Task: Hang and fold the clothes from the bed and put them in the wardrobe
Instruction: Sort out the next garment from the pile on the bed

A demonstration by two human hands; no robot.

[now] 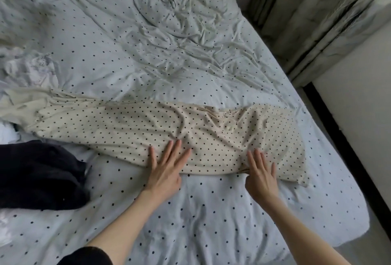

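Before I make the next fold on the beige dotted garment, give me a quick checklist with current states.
1. Left hand flat on the beige garment: ok.
2. Right hand flat on it: ok.
3. Garment smooth: not ok, wrinkles bunch in the middle.
4. Whole garment laid out: cannot tell, its left end is crumpled near the frame edge.
5. Black garment apart from it: ok.
6. Bed sheet room nearer you: ok.

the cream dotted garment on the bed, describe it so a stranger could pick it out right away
On the white dotted bed sheet, look at the near middle, where the left hand and right hand press flat. The long strip beneath them is the cream garment: beige with denser black dots, unlike the plain dark garment at its left.
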